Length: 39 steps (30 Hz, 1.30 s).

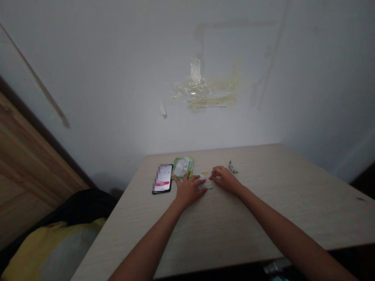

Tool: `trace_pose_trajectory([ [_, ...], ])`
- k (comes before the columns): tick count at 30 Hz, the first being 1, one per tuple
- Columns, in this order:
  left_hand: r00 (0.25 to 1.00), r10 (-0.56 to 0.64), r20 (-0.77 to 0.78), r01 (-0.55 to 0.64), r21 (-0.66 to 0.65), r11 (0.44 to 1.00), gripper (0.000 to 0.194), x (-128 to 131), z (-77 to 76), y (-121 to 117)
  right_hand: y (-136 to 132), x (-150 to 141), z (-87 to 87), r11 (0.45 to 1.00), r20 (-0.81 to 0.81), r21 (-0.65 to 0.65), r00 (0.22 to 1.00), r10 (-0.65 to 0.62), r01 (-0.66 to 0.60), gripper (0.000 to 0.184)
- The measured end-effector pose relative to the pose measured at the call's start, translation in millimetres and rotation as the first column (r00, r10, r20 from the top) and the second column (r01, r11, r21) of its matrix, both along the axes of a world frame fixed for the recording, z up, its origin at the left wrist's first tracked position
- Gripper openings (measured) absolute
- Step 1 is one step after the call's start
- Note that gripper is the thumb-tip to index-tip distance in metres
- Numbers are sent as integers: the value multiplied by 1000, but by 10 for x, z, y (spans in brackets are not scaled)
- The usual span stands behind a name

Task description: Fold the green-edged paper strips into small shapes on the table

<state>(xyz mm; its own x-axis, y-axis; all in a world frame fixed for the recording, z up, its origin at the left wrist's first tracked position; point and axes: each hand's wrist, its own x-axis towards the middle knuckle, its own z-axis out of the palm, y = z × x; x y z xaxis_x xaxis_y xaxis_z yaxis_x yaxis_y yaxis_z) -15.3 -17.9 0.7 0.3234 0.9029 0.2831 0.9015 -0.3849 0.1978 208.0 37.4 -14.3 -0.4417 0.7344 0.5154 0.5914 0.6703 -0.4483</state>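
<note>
A small printed card or packet (pixel 208 183), pale with a yellow patch, lies flat on the table between my hands. My left hand (pixel 188 190) is spread, with some fingers resting on this piece and others by the green packet (pixel 182 166) behind it. At the piece's right edge, my right hand (pixel 224 178) has its fingers drawn together in a pinch. What they hold, if anything, is too small to make out. Beyond the right hand sits a crumpled green-and-white wrapper (pixel 233 168).
Left of the green packet a phone (pixel 163 179) lies with its screen lit. The pale wooden table (pixel 263 222) meets a white wall (pixel 111 78) with peeling clear tape (pixel 202 91). Yellow and grey fabric (pixel 58 249) sits below the table's left edge, near wooden boards (pixel 20 148).
</note>
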Motion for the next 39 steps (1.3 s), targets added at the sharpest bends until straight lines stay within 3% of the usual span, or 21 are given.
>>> trace_pose_trajectory([
  [8,999,9,-41,-11,-35,999,39,6,52,-15,37,-84,8,991,57,-16,990,-131,132,9],
  [19,1000,-13,0,13,-13,1000,36,-3,1,12,-26,-183,34,970,181,10,954,-240,242,18],
  [31,999,-10,-38,8,-56,998,38,8,36,27,-34,-195,-56,973,213,28,950,-228,227,24],
  [39,1000,5,-19,-5,-3,1000,37,11,-5,9,-36,-183,-84,979,196,-33,961,-193,203,33],
])
